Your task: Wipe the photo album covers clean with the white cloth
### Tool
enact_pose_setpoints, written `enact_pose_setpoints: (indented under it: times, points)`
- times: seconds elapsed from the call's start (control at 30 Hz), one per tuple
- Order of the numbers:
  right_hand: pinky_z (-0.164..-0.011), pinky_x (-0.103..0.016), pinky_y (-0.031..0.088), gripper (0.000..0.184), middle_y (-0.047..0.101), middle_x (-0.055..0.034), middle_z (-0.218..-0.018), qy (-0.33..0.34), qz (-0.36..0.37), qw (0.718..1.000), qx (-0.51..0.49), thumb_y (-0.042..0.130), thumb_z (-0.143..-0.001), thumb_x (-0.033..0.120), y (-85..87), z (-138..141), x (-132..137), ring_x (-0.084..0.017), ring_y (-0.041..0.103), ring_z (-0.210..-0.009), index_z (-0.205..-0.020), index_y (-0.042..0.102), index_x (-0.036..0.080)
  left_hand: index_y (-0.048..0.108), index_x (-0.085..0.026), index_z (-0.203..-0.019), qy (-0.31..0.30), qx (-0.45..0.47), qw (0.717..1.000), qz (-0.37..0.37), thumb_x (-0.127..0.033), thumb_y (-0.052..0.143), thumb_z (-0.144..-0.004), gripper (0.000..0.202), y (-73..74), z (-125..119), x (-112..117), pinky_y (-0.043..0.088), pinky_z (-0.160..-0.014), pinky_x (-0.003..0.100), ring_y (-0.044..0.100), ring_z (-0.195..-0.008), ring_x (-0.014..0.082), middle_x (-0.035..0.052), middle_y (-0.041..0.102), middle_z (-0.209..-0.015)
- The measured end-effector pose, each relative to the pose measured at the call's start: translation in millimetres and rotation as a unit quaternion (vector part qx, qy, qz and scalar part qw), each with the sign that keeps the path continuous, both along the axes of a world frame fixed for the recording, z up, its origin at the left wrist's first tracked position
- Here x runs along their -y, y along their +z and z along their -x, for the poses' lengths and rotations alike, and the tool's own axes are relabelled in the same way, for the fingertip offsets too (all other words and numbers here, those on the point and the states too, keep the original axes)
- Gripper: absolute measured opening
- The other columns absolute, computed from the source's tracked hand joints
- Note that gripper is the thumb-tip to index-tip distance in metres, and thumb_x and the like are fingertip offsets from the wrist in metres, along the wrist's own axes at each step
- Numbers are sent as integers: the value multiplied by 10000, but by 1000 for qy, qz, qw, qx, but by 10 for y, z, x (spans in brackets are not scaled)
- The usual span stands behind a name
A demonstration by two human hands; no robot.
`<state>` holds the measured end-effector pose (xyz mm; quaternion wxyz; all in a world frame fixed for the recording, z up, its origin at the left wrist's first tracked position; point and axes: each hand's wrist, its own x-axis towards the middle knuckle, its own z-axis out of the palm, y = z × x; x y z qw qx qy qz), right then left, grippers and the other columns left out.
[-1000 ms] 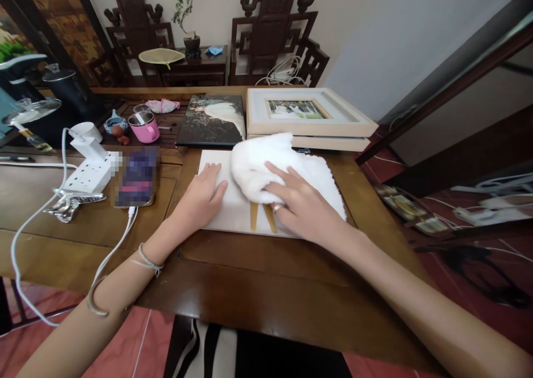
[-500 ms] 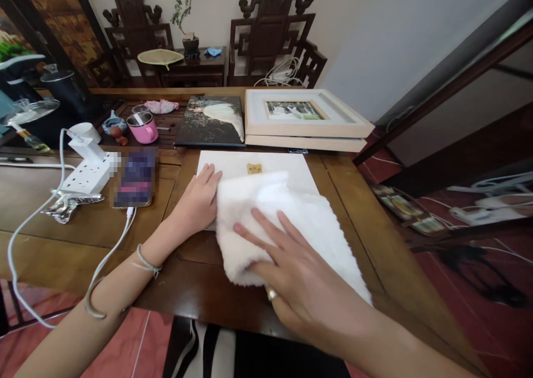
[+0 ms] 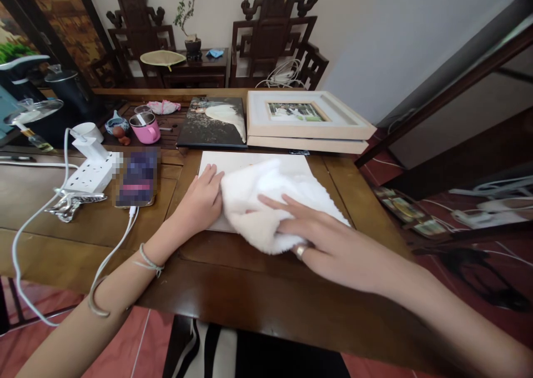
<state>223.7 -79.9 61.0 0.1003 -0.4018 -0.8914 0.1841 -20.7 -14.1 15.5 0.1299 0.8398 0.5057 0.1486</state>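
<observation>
A white flat board (image 3: 225, 161) lies on the wooden table, with much of it covered by a fluffy white cloth (image 3: 287, 178). My left hand (image 3: 206, 200) rests flat on the board's left edge, fingers extended and the thumb side close to the cloth. My right hand (image 3: 308, 222), wearing a ring, presses on the cloth from the right. Two of its fingers stretch over the top, while the others and the thumb tuck into a fold at the front. The gold metal plate near the board's far edge is hidden under the cloth.
Behind the board lie a dark photo panel (image 3: 214, 122) and stacked light-wood picture frames (image 3: 308, 128). To the left are a phone (image 3: 137, 178) on a cable, a power strip (image 3: 94, 172), a pink mug (image 3: 145, 129) and a glass lid (image 3: 35, 111). The table's front edge is close to me.
My right hand has pushed the cloth away from me and slightly right, bunching it and covering the gold plate. My left hand stays on the board's edge.
</observation>
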Motion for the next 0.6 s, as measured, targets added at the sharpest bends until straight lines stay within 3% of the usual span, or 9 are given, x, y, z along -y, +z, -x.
enact_pose_setpoints:
  times: [0.13, 0.23, 0.4, 0.6]
  points:
    - [-1161, -579, 302, 452, 465, -128, -1492, -50, -72, 996, 1, 432, -707, 5, -176, 99, -219, -305, 313, -1432, -1046, 680, 170, 419, -69, -1391, 6, -18, 1000, -6, -215, 379, -950, 466, -8, -23, 3, 288, -1167, 545, 250, -1472, 328, 224, 341, -1545]
    - [-1167, -624, 257, 457, 514, -108, -1460, -62, -121, 991, -2, 435, -707, 5, -283, 240, -232, -329, 277, -1448, -1059, 677, 167, 413, -33, -1393, 5, -29, 1000, -10, -218, 371, -954, 479, -25, -24, -19, 290, -1167, 542, 250, -1470, 340, 242, 336, -1541]
    - [-1135, -688, 258, 413, 507, -94, -1466, -3, -134, 991, -11, 441, -664, 13, -273, 342, 100, -386, 256, -1444, -953, 695, 164, 407, -61, -1400, -14, -19, 1000, -10, -144, 368, -910, 498, -49, -9, -50, 301, -1157, 562, 234, -1477, 333, 231, 336, -1544]
    - [-1177, -637, 203, 336, 470, -52, -1500, 49, -114, 992, -37, 440, -585, 13, -251, 232, 436, -338, 178, -1476, -775, 653, 192, 417, -81, -1397, -29, 5, 999, -38, -149, 424, -893, 509, -136, 32, -73, 301, -1145, 596, 248, -1472, 343, 241, 349, -1534]
